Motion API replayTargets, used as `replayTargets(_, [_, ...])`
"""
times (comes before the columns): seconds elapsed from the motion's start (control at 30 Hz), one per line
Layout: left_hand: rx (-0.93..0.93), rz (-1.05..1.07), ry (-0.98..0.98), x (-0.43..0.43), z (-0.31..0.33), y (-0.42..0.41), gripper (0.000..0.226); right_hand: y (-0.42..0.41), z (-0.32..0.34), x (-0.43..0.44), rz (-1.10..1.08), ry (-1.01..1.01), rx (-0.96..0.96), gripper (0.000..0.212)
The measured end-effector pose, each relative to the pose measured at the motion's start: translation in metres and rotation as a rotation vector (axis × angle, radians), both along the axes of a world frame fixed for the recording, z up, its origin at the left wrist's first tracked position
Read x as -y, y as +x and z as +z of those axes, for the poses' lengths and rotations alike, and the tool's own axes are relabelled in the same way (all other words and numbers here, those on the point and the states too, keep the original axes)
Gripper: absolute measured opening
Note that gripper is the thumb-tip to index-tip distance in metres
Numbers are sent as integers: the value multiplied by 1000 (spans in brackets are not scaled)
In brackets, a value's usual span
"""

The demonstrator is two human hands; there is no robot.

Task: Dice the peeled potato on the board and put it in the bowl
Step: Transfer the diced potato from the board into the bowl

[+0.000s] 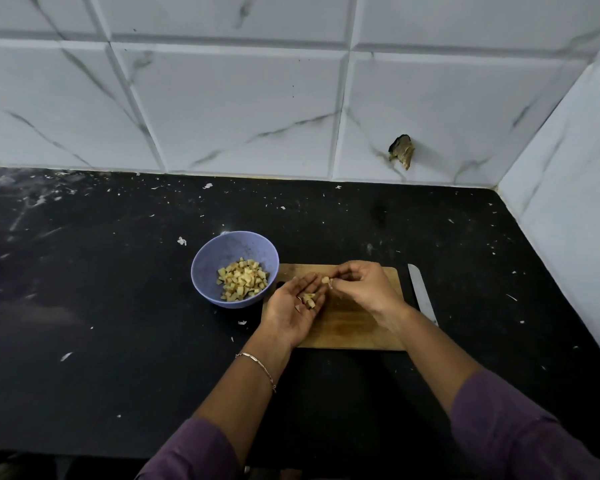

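**Gathering the cut pieces.** The left hand (293, 308) lies palm up over the left end of the board (347, 327), fingers nearly straight, carrying a few potato cubes (309, 301). The right hand (364, 285) pinches a single cube (325, 279) just beside the left fingertips. Most of the diced potato (243, 278) sits in the bowl (207, 261), which touches the board's left edge. The knife (421, 292) lies on the counter (118, 306) to the right. Advised technique — cup the palm slightly, add the pinched piece, then bring the hand low over the bowl's rim and tip gently, so nothing bounces out.
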State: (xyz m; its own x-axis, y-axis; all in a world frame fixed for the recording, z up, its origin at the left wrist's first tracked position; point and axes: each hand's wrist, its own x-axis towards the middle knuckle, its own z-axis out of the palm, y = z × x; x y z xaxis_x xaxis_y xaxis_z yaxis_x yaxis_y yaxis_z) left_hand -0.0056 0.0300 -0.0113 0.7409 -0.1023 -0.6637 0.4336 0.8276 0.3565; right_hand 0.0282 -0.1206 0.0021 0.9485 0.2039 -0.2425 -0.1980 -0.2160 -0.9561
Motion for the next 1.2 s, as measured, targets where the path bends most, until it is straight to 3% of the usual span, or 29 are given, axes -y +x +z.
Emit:
replayTargets(0.1, [2,-1,-24,5,2,0,38,1,12,-11,199,-120,99,13])
replayTargets(0.27, [-10,2,-55,7,8,-1,38,1,16,-21,308,-493,321,24])
replayTargets(0.57, [-22,30,-96,1,8,-2,38,2,10,-20,174,-443,430,20])
replayTargets(0.7, [-21,83,-70,3,5,-1,37,10,1,-2,76,-390,383,13])
replayTargets(0.8, [-23,163,-56,4,1,2,34,12,-9,16,136,-553,339,9])
replayTargets(0.9, [-11,202,-42,7,1,2,33,3,-18,22,189,-708,358,20])
replayTargets(1.07, [-12,187,-29,10,-1,2,35,-11,-21,13,279,-1016,593,14])
replayTargets(1.2, [-18,165,-10,12,0,1,35,-19,-15,6,306,-1101,689,15])
